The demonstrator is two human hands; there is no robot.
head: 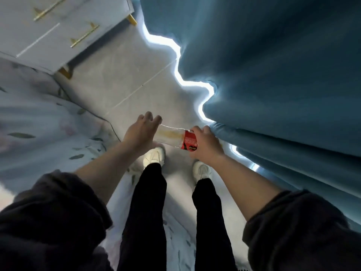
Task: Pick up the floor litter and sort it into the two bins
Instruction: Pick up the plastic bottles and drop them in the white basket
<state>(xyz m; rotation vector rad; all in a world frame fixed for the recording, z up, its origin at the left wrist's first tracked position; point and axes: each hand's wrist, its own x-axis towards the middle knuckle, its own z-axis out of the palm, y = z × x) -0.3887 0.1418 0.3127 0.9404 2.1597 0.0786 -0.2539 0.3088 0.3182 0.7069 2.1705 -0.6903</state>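
One clear bottle (172,136). Two hands: left hand (139,133), right hand (206,143). Two white shoes (154,156) at 6 o'clock. One cabinet (64,45) with two gold handles (85,35) at 10 o'clock. One blue curtain (273,75) at 2 o'clock.

We look down on a pale grey floor (121,75) crossed by thin tile seams. On our right hangs a heavy teal curtain (273,65), with bright daylight (166,44) spilling out along its wavy hem. Upper left stands a white drawer cabinet (58,45) with gold bar handles (85,35) and gold feet (65,72). Beside it lies a pale bedspread (39,124) printed with leaves.
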